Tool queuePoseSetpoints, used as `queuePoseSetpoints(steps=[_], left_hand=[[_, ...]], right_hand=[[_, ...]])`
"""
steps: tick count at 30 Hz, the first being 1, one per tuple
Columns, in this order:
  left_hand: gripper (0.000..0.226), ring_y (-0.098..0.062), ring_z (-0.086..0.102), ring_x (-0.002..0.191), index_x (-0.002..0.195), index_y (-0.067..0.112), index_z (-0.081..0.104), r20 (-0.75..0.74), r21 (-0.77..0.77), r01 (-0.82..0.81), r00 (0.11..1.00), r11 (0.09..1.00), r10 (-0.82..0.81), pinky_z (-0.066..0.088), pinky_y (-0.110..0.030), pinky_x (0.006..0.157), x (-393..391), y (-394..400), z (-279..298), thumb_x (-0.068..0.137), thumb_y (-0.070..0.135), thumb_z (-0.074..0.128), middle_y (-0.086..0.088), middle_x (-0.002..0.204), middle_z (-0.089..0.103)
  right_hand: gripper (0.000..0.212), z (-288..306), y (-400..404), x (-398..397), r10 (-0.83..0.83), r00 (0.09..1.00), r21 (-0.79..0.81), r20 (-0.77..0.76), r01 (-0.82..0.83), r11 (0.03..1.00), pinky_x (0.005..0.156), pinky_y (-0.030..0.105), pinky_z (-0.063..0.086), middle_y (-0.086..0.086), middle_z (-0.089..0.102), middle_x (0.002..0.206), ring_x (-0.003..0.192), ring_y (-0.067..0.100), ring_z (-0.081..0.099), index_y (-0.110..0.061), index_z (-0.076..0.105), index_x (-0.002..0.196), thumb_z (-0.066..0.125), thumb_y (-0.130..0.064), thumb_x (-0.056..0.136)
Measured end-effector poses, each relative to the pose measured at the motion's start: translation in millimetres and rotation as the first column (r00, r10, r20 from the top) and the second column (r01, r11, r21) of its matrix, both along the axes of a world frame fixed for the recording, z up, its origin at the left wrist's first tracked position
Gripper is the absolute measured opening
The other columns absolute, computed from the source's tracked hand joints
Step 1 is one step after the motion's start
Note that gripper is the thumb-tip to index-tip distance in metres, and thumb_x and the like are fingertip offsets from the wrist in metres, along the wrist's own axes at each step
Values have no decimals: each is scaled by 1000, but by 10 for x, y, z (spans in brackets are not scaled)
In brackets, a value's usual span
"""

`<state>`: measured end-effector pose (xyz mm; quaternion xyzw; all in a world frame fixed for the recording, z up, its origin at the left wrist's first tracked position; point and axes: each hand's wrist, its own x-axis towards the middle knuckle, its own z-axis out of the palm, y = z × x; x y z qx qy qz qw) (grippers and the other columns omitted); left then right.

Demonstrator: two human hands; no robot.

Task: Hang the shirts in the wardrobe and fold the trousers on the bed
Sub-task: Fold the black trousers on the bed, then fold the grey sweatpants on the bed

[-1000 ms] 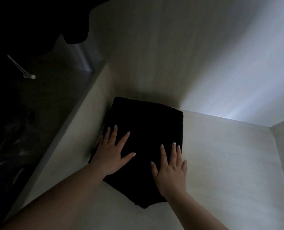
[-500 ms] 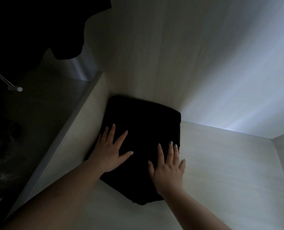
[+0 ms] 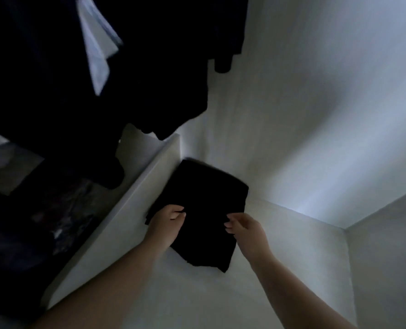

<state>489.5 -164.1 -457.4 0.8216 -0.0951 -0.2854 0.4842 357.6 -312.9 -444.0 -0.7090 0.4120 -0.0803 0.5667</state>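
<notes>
Folded black trousers (image 3: 204, 200) lie flat on the pale wardrobe shelf (image 3: 280, 257), tucked into the back left corner against the divider. My left hand (image 3: 165, 224) is over the pile's left edge with its fingers loosely curled. My right hand (image 3: 246, 230) is over the right edge, fingers also loosely curled. Neither hand visibly grips the cloth. The light is dim and the image blurred.
Dark shirts (image 3: 138, 79) hang above at the upper left, with a light garment (image 3: 97, 48) among them. A white divider panel (image 3: 126, 205) bounds the shelf on the left; beyond it is a dark compartment with unclear items (image 3: 62, 219). A side wall (image 3: 387, 257) closes the right.
Both hands lay flat with spread fingers on the trousers; now they have lifted and drawn back, fingers curled. The view has tilted up, so the hanging clothes show.
</notes>
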Motion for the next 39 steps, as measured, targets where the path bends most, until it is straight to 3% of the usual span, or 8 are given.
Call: queuePoseSetpoints(steps=[3,5,12,18,26,32,36,39], left_hand=[[11,-9,64,84,105,15,58,-47,-186,-127,992,974,120,48,-14,68,-362,213,624,95,11,54,-2,100,66],[9,-5,64,79,100,16,60,-33,-268,-184,983,946,181,45,-7,60,-608,404,1022,95,10,54,1,95,66],[16,-8,63,69,85,20,63,93,-458,-314,914,832,396,49,-17,64,-1562,1525,2077,92,6,57,6,74,69],[9,-4,68,75,95,16,66,175,-476,-418,817,774,549,51,-17,71,-2494,2771,2597,94,14,58,3,87,72],[12,-3,68,76,94,17,67,177,-504,-672,535,543,826,50,-20,74,-4084,4690,2719,95,12,55,4,85,73],[14,-6,69,78,93,20,67,167,-462,-822,287,332,943,52,-27,80,-5621,6134,2586,95,14,55,7,83,74],[18,-7,66,69,87,18,66,131,-479,-862,117,166,984,48,-15,65,-6624,6864,2484,95,7,54,7,75,73],[15,-3,63,64,89,10,65,113,-464,-886,-33,23,993,48,-13,64,-7362,7287,2409,95,3,53,1,78,70]], right_hand=[[18,460,256,-186,14,990,104,137,-29,994,78,29,50,1,70,85,78,14,67,-26,65,89,53,-13,93],[21,814,449,-301,40,973,142,227,-74,987,74,27,49,5,69,84,75,15,66,-22,66,89,52,-8,94],[20,1923,1430,-833,317,832,126,455,-413,902,79,24,54,7,67,85,75,12,66,-15,66,94,49,-5,95],[17,2355,2489,-1268,471,670,145,574,-649,747,71,17,55,4,65,76,71,10,64,-7,65,96,48,-6,96],[22,2689,4432,-1977,690,397,33,605,-878,477,68,17,54,-2,69,68,68,6,64,-14,68,86,50,-6,95],[23,2718,6134,-3078,819,142,-30,556,-981,191,76,25,54,-1,70,76,73,6,65,-17,69,89,49,-8,96],[21,2606,7105,-3846,852,-43,-48,521,-999,-21,76,21,56,-3,71,76,76,7,66,-16,68,93,48,-8,96],[21,2461,7754,-4384,844,-191,-27,501,-978,-205,78,23,56,-1,71,78,78,8,66,-14,68,95,48,-6,96]])
